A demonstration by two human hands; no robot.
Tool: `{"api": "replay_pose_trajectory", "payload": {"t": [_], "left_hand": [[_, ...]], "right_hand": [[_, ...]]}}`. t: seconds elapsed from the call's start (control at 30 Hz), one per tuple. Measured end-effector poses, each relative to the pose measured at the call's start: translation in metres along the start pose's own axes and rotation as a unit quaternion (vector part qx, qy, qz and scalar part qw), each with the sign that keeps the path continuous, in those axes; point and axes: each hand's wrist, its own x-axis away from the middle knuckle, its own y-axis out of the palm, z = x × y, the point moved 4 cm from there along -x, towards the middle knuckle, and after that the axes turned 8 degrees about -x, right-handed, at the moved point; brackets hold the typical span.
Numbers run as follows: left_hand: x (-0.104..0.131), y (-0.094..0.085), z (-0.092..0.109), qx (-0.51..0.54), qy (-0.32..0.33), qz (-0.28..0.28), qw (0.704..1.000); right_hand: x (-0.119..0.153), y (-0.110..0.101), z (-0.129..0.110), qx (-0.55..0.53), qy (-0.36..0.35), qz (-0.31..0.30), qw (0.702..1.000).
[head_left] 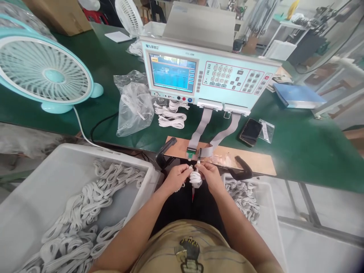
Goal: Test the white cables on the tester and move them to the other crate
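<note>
A bundled white cable (195,177) hangs between my two hands at the table's front edge. My left hand (179,175) pinches one of its plug ends, just below a small green circuit board (191,154). The other end is between the fingers of my right hand (209,175), close under the second ribbon connector (200,153). Whether either plug sits in a socket is too small to tell. Grey ribbon cables (202,131) run from these connectors up to a tester (210,72) with a lit blue screen.
A wooden strip (256,161) is clamped along the table edge by black clamps (240,168). Bins of white cables stand left (136,161) and right (270,204). A phone (250,132), plastic bag (135,110), cable bundles (172,115) and fan (54,74) are on the table.
</note>
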Motion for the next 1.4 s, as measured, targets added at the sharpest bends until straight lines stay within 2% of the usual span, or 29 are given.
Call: {"api": "replay_pose_trajectory", "payload": {"t": [0.1, 0.2, 0.47, 0.7, 0.9, 1.1, 1.3, 1.4], "left_hand": [[-0.002, 0.000, -0.001, 0.048, 0.007, 0.070, 0.996], [-0.004, 0.002, -0.003, 0.083, 0.018, 0.101, 0.991], [-0.007, 0.006, -0.011, 0.160, -0.008, 0.122, 0.979], [-0.007, 0.005, -0.010, 0.171, -0.004, 0.107, 0.979], [-0.004, 0.016, -0.008, 0.302, -0.061, 0.135, 0.942], [-0.004, 0.023, -0.005, 0.344, -0.067, 0.170, 0.921], [-0.005, 0.019, -0.010, 0.253, -0.034, 0.160, 0.953], [-0.005, 0.017, -0.010, 0.248, -0.014, 0.157, 0.956]], "right_hand": [[-0.001, -0.002, -0.001, 0.027, -0.019, -0.009, 0.999], [-0.002, -0.003, 0.001, 0.032, -0.017, -0.012, 0.999], [-0.001, -0.004, -0.002, 0.049, -0.018, -0.003, 0.999], [-0.002, -0.006, -0.001, 0.063, -0.025, -0.004, 0.998], [-0.002, -0.004, -0.001, 0.045, -0.022, -0.005, 0.999], [0.000, -0.002, 0.000, 0.020, -0.016, -0.006, 1.000], [-0.002, -0.003, 0.000, 0.030, -0.016, -0.008, 0.999], [-0.002, -0.003, 0.000, 0.031, -0.010, -0.005, 0.999]]}}
